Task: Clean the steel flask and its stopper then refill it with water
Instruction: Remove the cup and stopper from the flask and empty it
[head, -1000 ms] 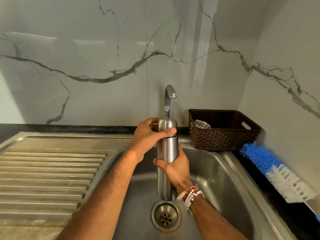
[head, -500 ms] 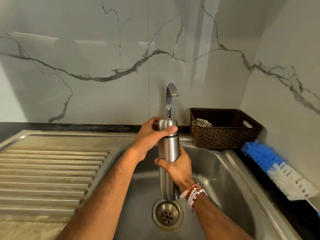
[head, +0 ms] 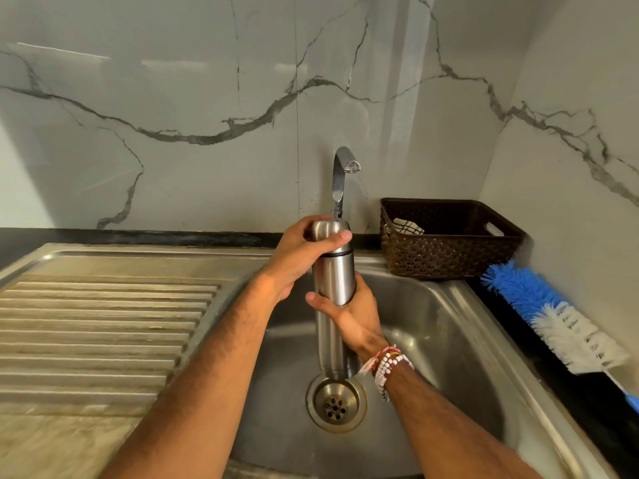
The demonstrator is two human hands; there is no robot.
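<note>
Steel flask (head: 333, 278) is upright over the sink (head: 449, 340) basin, long axis vertical. Its base is just above the drain (head: 336, 402) and its top is just below and in front of the tap (head: 342, 174). No water seen running. Both hands are on it, stacked along the axis. Left hand (head: 294, 261) is the upper one, coming in from the left, fingers (head: 306, 223) curled round the cap (head: 328, 228), thumb across its front, dark seam line right below the thumb. Right hand (head: 358, 316) is lower and grips the body at mid-height from the right and behind, fingers wrapped round it, thumb tip at the front left, beaded bracelets (head: 387, 364) on that wrist. Key relation: the cap sits straight above the right-hand grip on the same vertical line, so the left hand is placed to twist and the right to brace the body. Judged step: unscrewing the cap, early in the task, cleaning not begun. Can't tell if the cap is loosened. Stopper not visible, probably under the cap. Blue-and-white bottle brush (head: 553, 316) lies on the dark desk (head: 581, 409) right of the sink, well apart from both hands, nearer the right one. Brown basket (head: 449, 243) is in the corner.
</note>
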